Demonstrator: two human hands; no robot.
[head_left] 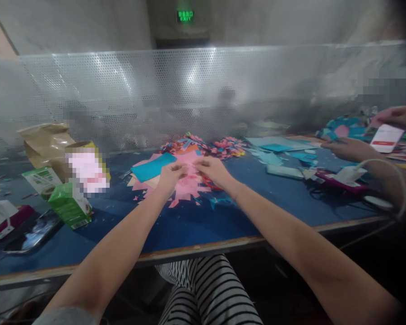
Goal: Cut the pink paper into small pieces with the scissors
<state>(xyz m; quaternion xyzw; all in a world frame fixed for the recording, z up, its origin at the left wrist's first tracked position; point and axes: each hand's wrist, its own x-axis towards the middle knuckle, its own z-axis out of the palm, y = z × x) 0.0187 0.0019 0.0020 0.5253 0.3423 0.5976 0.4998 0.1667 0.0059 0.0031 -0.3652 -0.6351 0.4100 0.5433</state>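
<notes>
Both my arms reach out over a blue table (176, 225). My left hand (171, 175) and my right hand (212, 170) meet over a pile of pink paper pieces (186, 187), their fingers curled and pinched on a pink sheet (189, 166) between them. A blue paper sheet (153, 168) lies just left of my left hand. Behind the pile sit two heaps of folded multicoloured paper shapes (203, 145). The picture is blurred, so the fingertips are not sharp.
Green cartons (69, 205), a brown paper bag (45, 142) and a phone (34, 232) lie at the left. Light blue sheets (277, 151) spread at the right. Another person's hands (352, 148) work at the far right, near a white card (386, 137). A perforated metal screen (189, 90) backs the table.
</notes>
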